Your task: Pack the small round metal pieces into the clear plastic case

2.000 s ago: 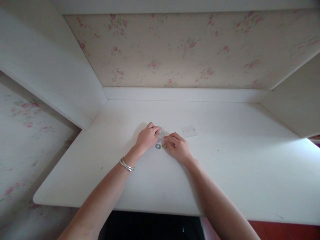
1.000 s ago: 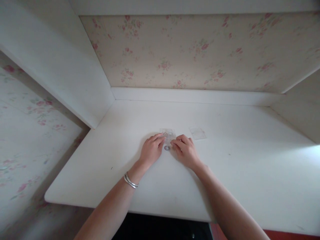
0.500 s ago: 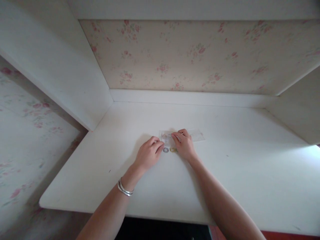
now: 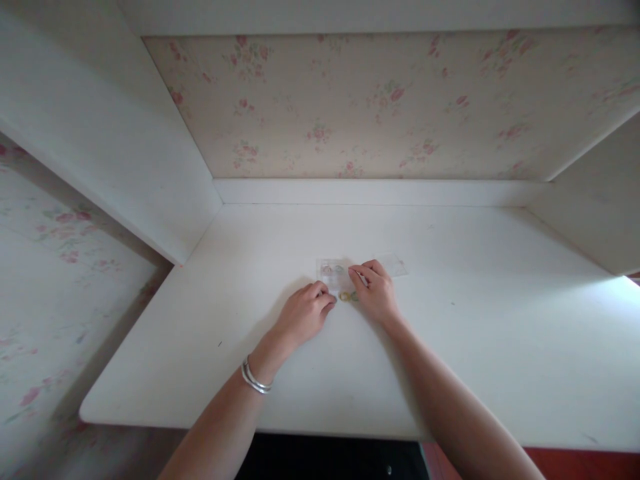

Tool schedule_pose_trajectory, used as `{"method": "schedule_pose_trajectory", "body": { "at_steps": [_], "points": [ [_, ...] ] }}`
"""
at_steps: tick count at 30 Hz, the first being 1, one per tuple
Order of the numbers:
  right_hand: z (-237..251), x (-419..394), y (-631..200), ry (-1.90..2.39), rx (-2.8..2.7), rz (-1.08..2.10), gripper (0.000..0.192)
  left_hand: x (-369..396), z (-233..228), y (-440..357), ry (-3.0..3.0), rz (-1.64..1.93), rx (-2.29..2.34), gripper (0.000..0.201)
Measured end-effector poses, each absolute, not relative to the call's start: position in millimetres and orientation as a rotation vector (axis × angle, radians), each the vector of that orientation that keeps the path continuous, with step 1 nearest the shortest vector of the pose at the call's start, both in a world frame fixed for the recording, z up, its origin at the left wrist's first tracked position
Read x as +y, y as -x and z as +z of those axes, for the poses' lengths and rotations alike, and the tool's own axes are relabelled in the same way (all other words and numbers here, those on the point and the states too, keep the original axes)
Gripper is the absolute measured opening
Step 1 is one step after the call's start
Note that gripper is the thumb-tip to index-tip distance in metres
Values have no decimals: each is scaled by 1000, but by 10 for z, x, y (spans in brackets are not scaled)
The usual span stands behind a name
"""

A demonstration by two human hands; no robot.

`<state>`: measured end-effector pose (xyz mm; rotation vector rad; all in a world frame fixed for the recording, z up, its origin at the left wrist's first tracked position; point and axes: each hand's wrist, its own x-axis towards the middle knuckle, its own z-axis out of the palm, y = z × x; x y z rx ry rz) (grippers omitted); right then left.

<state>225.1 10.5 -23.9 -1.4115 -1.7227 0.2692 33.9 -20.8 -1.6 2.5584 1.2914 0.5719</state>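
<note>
Wallpaper point(image 4: 350, 100) with faded pink flowers backs a white alcove, and a wide white bench point(image 4: 475, 320) fills its floor. Both forearms reach in from the near edge, a silver bangle point(image 4: 255, 380) on the left wrist.

At mid-bench the two hands meet over a few very small things. The left hand point(image 4: 303, 319) lies knuckles up, its fingers curled and pressed down on the bench; whether anything sits under the fingertips cannot be told. The right hand point(image 4: 377, 293) is just beside it, forefinger and thumb drawn together at the edge of a clear plastic bag point(image 4: 333, 271), though what they pinch, if anything, is too small to make out.

The step in hand looks like sorting small rings beside their bag, with the picking stage underway. A next move would call for a fine fingertip pinch on something flat against the bench, while the other hand steadies the slippery bag.

The bag is flat and see-through, with one or two pale rings faintly showing inside. A second clear bag point(image 4: 395, 265) lies past the right hand, partly hidden by it. Between the two hands, touching the bench, sit a yellow ring point(image 4: 345, 296) and a greenish ring point(image 4: 354, 297), side by side and thin.
</note>
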Motion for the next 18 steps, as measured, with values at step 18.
{"method": "schedule_pose_trajectory", "body": {
  "at_steps": [18],
  "points": [
    [-231, -51, -2296, 1378, -1822, 268, 20, -201, 8, -322, -2442, 560, 1292, 18]
  ]
}}
